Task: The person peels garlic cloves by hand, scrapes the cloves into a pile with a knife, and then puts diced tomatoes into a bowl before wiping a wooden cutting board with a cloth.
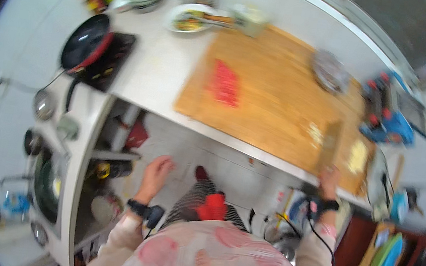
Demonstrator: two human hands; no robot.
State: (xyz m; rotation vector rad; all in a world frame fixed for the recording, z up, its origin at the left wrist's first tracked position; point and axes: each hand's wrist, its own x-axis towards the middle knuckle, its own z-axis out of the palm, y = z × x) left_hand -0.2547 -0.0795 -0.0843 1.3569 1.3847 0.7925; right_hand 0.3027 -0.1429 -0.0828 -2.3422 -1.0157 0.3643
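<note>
My right hand (328, 180) grips the handle of a cleaver (330, 144), whose broad blade lies over the right part of a wooden cutting board (273, 88). Finely chopped pale food (315, 134) is left of the blade, and a larger pale chopped heap (357, 156) is right of it. A patch of red chopped food (225, 83) lies on the board's left part. My left hand (158, 172) hangs in front of the counter over the floor, its fingers loosely curled, holding nothing that I can see. The picture is blurred.
A black and red frying pan (88, 44) sits on a dark cooktop (118, 62) at the left. Behind the board's left edge is a plate of food (191, 18). Further right stand a wrapped bowl (330, 72) and a blue appliance (391, 127). A sink (49, 183) is lower left.
</note>
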